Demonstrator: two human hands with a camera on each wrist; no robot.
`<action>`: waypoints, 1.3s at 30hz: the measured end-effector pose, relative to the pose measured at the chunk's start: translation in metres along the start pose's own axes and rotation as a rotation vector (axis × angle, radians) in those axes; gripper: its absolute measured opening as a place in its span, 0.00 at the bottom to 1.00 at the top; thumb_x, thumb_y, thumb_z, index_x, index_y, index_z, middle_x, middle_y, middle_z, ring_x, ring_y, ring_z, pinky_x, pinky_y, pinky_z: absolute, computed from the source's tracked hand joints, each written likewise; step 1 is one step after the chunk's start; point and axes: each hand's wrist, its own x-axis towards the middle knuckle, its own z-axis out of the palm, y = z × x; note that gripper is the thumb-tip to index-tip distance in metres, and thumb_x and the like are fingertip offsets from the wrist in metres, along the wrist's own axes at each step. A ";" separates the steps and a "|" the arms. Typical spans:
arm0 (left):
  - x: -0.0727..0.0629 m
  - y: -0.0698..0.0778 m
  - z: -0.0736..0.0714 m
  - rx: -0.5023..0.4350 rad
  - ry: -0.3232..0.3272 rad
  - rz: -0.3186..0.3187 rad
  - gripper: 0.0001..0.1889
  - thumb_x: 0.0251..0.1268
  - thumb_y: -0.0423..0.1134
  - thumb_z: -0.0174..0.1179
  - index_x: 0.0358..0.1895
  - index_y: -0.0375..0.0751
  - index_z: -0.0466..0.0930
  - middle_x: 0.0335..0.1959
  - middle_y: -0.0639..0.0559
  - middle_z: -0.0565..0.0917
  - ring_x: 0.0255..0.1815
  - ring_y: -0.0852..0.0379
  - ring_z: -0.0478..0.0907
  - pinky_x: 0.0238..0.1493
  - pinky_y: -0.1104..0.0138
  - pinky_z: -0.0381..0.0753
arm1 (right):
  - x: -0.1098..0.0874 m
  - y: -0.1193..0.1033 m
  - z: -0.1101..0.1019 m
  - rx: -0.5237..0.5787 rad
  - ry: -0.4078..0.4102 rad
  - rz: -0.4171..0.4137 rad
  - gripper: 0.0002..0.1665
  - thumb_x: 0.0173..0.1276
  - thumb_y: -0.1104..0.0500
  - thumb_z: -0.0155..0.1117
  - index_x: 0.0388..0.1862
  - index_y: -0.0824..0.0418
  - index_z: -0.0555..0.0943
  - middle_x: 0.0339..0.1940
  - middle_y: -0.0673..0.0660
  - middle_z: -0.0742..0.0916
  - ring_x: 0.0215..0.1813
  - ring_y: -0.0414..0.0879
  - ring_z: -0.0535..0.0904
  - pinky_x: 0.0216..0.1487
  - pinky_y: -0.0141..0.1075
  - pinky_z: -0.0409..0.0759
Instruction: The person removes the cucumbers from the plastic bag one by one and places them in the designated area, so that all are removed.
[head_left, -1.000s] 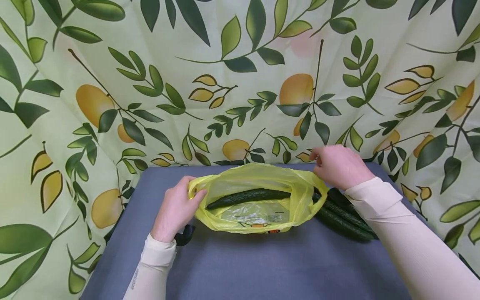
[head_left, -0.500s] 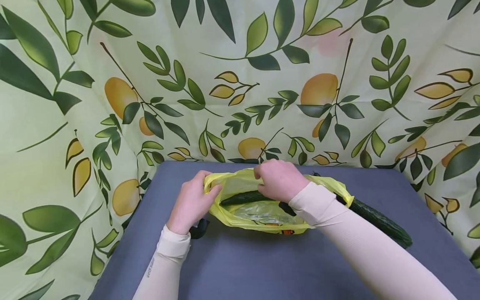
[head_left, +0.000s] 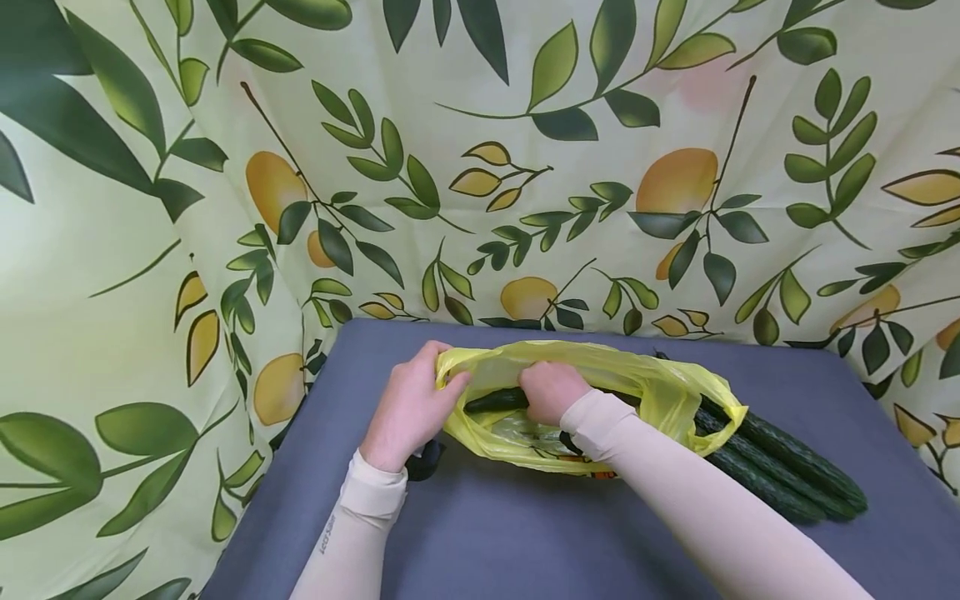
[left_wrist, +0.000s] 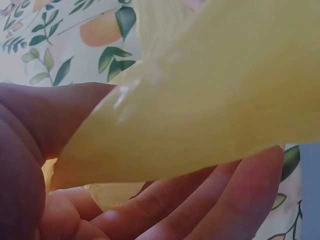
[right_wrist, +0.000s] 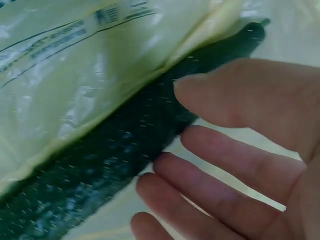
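A yellow plastic bag [head_left: 652, 379] lies on the grey-blue surface with its mouth spread. My left hand [head_left: 408, 408] grips the rim at the bag's left side; the left wrist view has the thin plastic between thumb and fingers [left_wrist: 220, 200]. Inside the bag lies a dark green bumpy cucumber [right_wrist: 125, 130]. My right hand [head_left: 551, 392] reaches into the mouth over this cucumber. In the right wrist view, its thumb overlaps the cucumber's top, and the fairly straight fingers have their tips right at the cucumber's side.
Several more cucumbers [head_left: 787, 467] lie beside the bag at the right, partly behind its handle. A small black object [head_left: 425, 460] shows by the left wrist. Behind the table [head_left: 480, 542] hangs a leaf-and-fruit patterned cloth [head_left: 585, 167].
My right hand has moved left from the bag's right handle and down into the mouth. The left hand keeps its hold on the rim. The head view has turned slightly left.
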 end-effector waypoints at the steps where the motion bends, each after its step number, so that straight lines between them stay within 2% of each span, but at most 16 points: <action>1: 0.000 0.001 0.000 0.000 -0.002 0.002 0.19 0.73 0.46 0.70 0.61 0.43 0.82 0.36 0.50 0.88 0.29 0.56 0.79 0.31 0.64 0.78 | 0.000 0.002 0.003 -0.001 0.003 0.007 0.10 0.54 0.69 0.74 0.25 0.57 0.82 0.32 0.58 0.91 0.35 0.57 0.89 0.37 0.57 0.88; 6: 0.000 0.003 0.000 -0.005 -0.003 0.002 0.18 0.73 0.45 0.70 0.60 0.44 0.82 0.35 0.51 0.87 0.29 0.56 0.79 0.31 0.64 0.78 | 0.000 0.007 0.009 0.004 0.014 0.038 0.08 0.55 0.70 0.73 0.27 0.59 0.83 0.32 0.59 0.91 0.35 0.57 0.89 0.35 0.57 0.88; 12: 0.000 0.003 0.002 0.003 0.007 0.007 0.17 0.73 0.44 0.70 0.59 0.44 0.82 0.35 0.50 0.87 0.28 0.56 0.79 0.30 0.64 0.77 | 0.000 0.010 0.015 -0.008 0.044 0.032 0.09 0.55 0.73 0.70 0.28 0.60 0.84 0.32 0.59 0.91 0.34 0.56 0.89 0.31 0.56 0.88; 20: 0.000 0.004 0.003 0.007 0.010 0.023 0.17 0.73 0.45 0.70 0.59 0.44 0.82 0.38 0.49 0.89 0.30 0.56 0.80 0.32 0.64 0.78 | 0.005 0.011 0.024 -0.041 0.089 0.032 0.08 0.54 0.73 0.70 0.28 0.62 0.85 0.33 0.62 0.91 0.37 0.61 0.90 0.35 0.57 0.89; 29: -0.002 -0.001 0.007 0.026 0.002 0.010 0.19 0.73 0.43 0.69 0.61 0.41 0.80 0.34 0.47 0.88 0.25 0.56 0.79 0.27 0.64 0.77 | 0.011 0.004 0.033 -0.020 0.078 0.058 0.11 0.58 0.73 0.71 0.39 0.66 0.82 0.38 0.64 0.90 0.41 0.63 0.90 0.40 0.58 0.90; 34: -0.002 -0.001 0.015 0.080 0.020 0.007 0.20 0.71 0.39 0.70 0.61 0.36 0.78 0.31 0.44 0.87 0.23 0.53 0.79 0.25 0.64 0.76 | 0.008 0.007 0.039 -0.036 0.153 -0.001 0.08 0.58 0.75 0.67 0.33 0.66 0.82 0.32 0.63 0.89 0.36 0.64 0.88 0.38 0.57 0.89; 39: 0.000 -0.001 0.022 0.123 0.059 -0.001 0.20 0.67 0.34 0.72 0.59 0.34 0.78 0.33 0.40 0.88 0.24 0.50 0.81 0.25 0.61 0.77 | 0.008 0.009 0.037 -0.062 0.212 -0.082 0.10 0.52 0.77 0.65 0.26 0.64 0.81 0.27 0.62 0.87 0.32 0.62 0.87 0.37 0.55 0.88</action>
